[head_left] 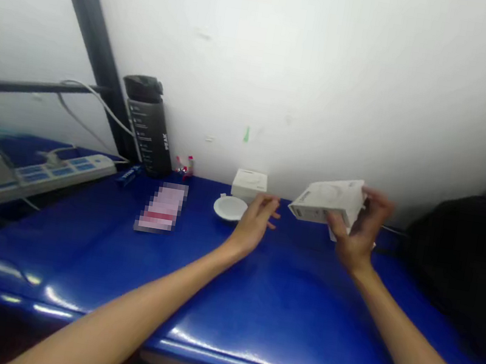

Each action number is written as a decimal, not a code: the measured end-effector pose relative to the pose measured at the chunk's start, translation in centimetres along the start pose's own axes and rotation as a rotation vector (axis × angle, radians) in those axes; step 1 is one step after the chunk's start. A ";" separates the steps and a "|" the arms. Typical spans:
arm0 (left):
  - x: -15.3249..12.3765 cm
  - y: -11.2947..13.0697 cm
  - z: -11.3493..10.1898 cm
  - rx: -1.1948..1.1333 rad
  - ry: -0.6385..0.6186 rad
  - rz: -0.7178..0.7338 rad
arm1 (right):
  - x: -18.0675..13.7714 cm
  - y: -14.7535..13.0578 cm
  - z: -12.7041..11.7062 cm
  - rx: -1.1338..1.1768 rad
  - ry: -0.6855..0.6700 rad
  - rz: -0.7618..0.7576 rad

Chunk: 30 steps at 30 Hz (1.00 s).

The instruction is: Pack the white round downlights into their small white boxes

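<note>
One white box (327,200) tilts in the right hand (360,232).

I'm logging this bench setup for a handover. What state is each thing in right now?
Left hand: open, empty
Right hand: gripping the white box
White box: lifted, tilted
Round white disc: lying on the blue table
Second white box: standing on the table
Black bottle: upright, lid on
Power strip: lying flat

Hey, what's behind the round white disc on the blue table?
A small white box stands behind the round white disc, close to the white wall. The disc hides part of the box's lower front, and the left hand overlaps its lower right corner.
</note>
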State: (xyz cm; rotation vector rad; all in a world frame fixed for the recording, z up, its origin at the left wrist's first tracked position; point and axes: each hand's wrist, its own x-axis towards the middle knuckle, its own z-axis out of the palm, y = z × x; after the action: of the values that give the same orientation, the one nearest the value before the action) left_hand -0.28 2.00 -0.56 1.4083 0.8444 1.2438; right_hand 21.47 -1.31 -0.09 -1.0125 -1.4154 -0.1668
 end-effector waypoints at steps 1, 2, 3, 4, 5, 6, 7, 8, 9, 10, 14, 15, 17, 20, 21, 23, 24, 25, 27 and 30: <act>-0.2 -0.3 0.5 -0.164 -0.013 -0.145 | -0.2 -0.3 0.1 0.009 -0.028 -0.028; -0.4 -0.6 0.9 -0.288 -0.014 -0.263 | -0.4 -0.5 0.2 0.017 -0.090 -0.053; -0.5 -0.8 1.1 -0.375 -0.015 -0.349 | -0.6 -0.7 0.3 0.025 -0.149 -0.074; -0.6 -0.9 1.2 -0.428 -0.014 -0.405 | -0.7 -0.7 0.4 0.032 -0.178 -0.090; -0.7 -1.0 1.2 -0.453 -0.014 -0.448 | -0.8 -0.7 0.4 0.041 -0.159 -0.104; -0.7 -1.0 1.2 -0.465 -0.023 -0.483 | -0.9 -0.6 0.5 0.047 -0.111 -0.116; -0.7 -1.0 1.1 -0.469 -0.040 -0.508 | -0.9 -0.5 0.4 0.047 -0.068 -0.125; -0.6 -1.0 1.0 -0.462 -0.051 -0.521 | -0.9 -0.4 0.4 0.041 -0.050 -0.134; -0.6 -1.0 0.9 -0.441 -0.049 -0.520 | -0.8 -0.4 0.3 0.031 -0.051 -0.140; -0.6 -1.0 0.9 -0.410 -0.036 -0.505 | -0.7 -0.4 0.1 0.020 -0.049 -0.140; -0.7 -1.6 0.7 -0.151 0.019 -0.403 | 0.3 -0.7 -0.5 -0.108 0.149 -0.007; -0.7 -1.7 0.6 -0.048 0.007 -0.352 | 0.6 -0.7 -0.6 -0.183 0.184 0.043; -0.8 -2.0 0.4 0.171 -0.042 -0.200 | 1.0 -0.2 -0.8 -0.353 0.168 0.140; -0.9 -1.9 0.0 0.492 -0.105 0.007 | 0.9 1.5 -0.9 -0.576 0.079 0.293; -0.9 -1.8 -0.1 0.594 -0.109 0.059 | 0.7 2.1 -0.9 -0.634 0.064 0.336; -1.0 -1.4 -0.3 0.772 -0.107 0.152 | 0.4 3.2 -0.9 -0.722 0.055 0.374; -1.1 -1.2 -0.4 0.841 -0.106 0.185 | 0.3 3.6 -1.0 -0.753 0.052 0.370; -1.2 -1.0 -0.5 0.894 -0.108 0.203 | 0.2 3.9 -1.0 -0.776 0.048 0.355; -1.2 -0.5 -0.6 0.982 -0.104 0.197 | 0.1 4.1 -1.0 -0.798 0.037 0.307; -1.1 0.1 -0.8 1.083 -0.052 0.182 | -0.1 3.8 -0.7 -0.800 -0.009 0.239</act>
State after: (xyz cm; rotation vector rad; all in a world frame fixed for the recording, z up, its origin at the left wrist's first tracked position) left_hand -1.31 1.15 -0.78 2.3861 1.4850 0.8582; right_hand 24.43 0.51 -1.86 -1.8247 -1.2291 -0.5807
